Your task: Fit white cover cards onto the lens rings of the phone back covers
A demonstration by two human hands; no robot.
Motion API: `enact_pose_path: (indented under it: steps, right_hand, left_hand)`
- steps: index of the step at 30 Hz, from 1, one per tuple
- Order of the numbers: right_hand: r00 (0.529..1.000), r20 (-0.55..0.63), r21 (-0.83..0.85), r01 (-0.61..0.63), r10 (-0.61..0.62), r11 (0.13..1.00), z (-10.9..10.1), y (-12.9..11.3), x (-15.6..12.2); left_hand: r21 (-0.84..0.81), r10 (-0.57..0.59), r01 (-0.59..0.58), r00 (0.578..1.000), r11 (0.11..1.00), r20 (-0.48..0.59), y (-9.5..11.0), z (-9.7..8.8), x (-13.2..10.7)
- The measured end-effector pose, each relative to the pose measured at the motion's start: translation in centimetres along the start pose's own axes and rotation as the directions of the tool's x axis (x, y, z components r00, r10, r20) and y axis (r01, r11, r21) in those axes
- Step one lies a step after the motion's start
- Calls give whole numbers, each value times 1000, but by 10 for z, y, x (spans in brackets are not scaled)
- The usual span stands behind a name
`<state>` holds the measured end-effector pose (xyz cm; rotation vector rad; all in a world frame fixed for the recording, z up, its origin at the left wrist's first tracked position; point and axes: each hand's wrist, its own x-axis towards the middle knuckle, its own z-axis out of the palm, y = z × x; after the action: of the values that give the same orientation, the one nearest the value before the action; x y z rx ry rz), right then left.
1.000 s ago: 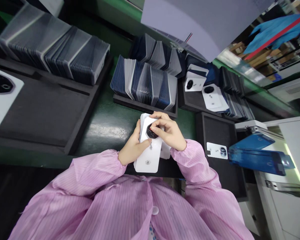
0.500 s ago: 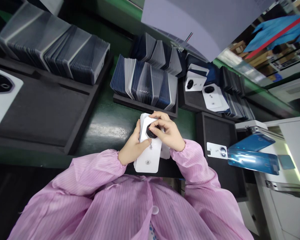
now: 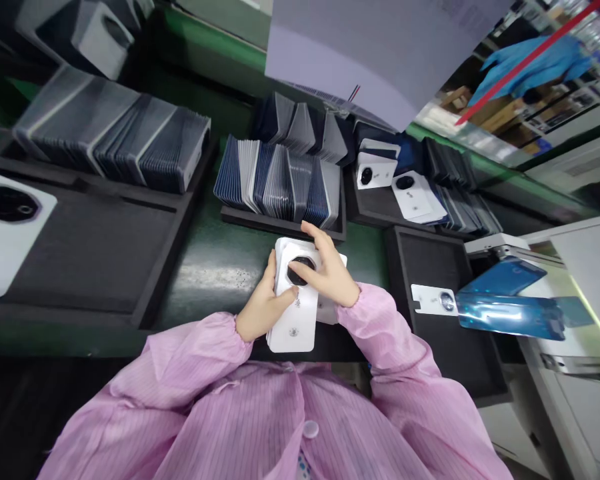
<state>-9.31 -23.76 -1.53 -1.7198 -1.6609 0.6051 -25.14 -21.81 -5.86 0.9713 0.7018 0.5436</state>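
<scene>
My left hand grips the left edge of a stack of white phone back covers held over the front edge of the green bench. The top cover shows a dark round camera ring. My right hand lies over the right side of the stack beside that ring, fingers stretched toward the far edge, holding the covers. Pink sleeves cover both arms.
A black tray with upright blue and grey covers stands just beyond the hands. Another tray of covers and an empty black tray lie left. White covers, a small card and blue film sit right.
My right fingers have left their pinch on the camera ring and now lie stretched over the stack's right side. The view has tilted slightly downward.
</scene>
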Motion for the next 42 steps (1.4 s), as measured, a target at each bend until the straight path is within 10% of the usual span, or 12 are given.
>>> enact_pose_path:
  steps: [12,19,28,33,36,42]
  right_hand:
    - [955,-281,42,-82,91,996,-6,-11,-24]
    - [948,-141,78,-275,284,958,-13,-6,-52]
    - [946,-111,745,-124,305,655,-25,10,-60]
    - [799,-247,921,18,548,390,-58,41,-69]
    - [735,-315,915,67,600,398,-79,64,-56]
    - [771,-416,871,184,482,456,-119,85,-1]
  left_hand:
    - [-18,-6,5,999,1000,-42,2,5,-6]
    - [39,16,-13,997,999,-79,0,5,-9]
    - [115,68,-50,985,992,-159,-7,6,-7]
    - [-30,11,-21,950,999,-311,-13,2,4]
    - [-66,-40,20,950,998,-309,-13,1,6]
    - [-137,-68,29,956,990,-287,-9,2,3]
